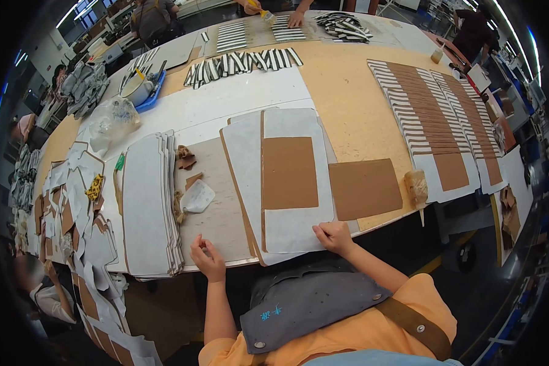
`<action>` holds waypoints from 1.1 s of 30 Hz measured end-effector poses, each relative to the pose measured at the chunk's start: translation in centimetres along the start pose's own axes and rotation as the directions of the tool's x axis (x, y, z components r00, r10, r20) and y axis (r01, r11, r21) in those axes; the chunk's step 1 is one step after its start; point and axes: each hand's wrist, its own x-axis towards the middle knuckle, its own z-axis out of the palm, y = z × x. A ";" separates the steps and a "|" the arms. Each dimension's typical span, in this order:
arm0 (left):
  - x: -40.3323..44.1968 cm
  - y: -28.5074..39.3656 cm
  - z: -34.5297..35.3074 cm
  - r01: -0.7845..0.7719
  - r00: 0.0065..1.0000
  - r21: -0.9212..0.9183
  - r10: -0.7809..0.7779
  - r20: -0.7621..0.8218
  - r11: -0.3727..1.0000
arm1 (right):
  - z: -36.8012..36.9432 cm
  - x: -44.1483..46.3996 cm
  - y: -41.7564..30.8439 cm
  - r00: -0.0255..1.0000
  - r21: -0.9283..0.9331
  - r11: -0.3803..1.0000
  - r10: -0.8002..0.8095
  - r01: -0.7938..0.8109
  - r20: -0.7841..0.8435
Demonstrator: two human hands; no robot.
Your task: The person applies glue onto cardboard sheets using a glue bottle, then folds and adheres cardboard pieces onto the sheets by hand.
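Observation:
In front of me lies a white sheet [296,232] with a brown rectangular piece [290,174] on it. Other white sheets [241,146] with brown edges lie fanned out beneath. My right hand [334,236] is closed at the lower right edge of the top sheet; whether it pinches anything is hidden. My left hand [208,259] is at the table's front edge, left of the sheets, its fingers loosely bent and apart with nothing in them. A second brown piece [366,189] lies flat to the right of the sheets.
A stack of white sheets [146,207] and a scrap pile [73,207] are on the left. A small white scoop-like piece [197,196] lies nearby. A glue bottle [416,188] and striped panels [427,110] are on the right. Across the table, another person's hand holds a brush [266,16].

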 end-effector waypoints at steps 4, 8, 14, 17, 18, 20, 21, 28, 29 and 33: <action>0.4 0.4 -0.4 -0.031 1.000 0.028 0.031 -0.002 0.999 | 0.0 0.0 -0.1 1.000 0.018 1.000 -0.006 0.006 -0.016; 0.5 0.4 -0.3 -0.069 0.998 0.087 0.070 -0.005 0.994 | -0.2 0.2 -0.2 1.000 0.023 1.000 -0.001 0.001 0.001; 0.2 0.1 -0.4 -0.044 0.999 0.047 0.043 0.007 0.998 | -0.2 0.2 -0.1 1.000 0.035 0.999 0.008 -0.008 0.002; 0.3 1.2 -0.7 0.204 0.968 -0.358 -0.242 -0.063 0.911 | -0.2 0.0 0.2 0.999 0.072 0.997 0.039 -0.040 0.006; 0.7 2.2 -0.7 0.180 0.976 -0.379 -0.212 -0.043 0.907 | -0.3 0.1 0.2 0.991 0.121 0.985 0.121 -0.126 0.050; 1.3 5.1 -0.8 0.143 0.986 -0.421 -0.165 -0.016 0.896 | -0.8 0.5 0.2 0.950 0.201 0.934 0.266 -0.295 0.163; 1.6 6.6 -0.3 0.173 0.985 -0.416 -0.148 0.092 0.893 | -1.3 1.1 0.0 0.957 0.199 0.942 0.243 -0.272 0.156; 2.2 15.0 5.7 -0.170 0.726 -0.363 0.365 0.583 0.916 | -2.3 9.7 0.8 0.981 0.063 0.996 0.057 -0.069 0.183; 1.8 15.3 6.8 -0.219 0.704 -0.338 0.388 0.595 0.916 | -1.5 10.5 1.5 0.977 0.028 1.000 -0.002 -0.004 0.212; 0.9 15.1 10.2 -0.286 0.689 -0.188 0.338 0.642 0.940 | 2.4 13.9 2.7 0.916 -0.116 0.966 -0.174 0.229 0.360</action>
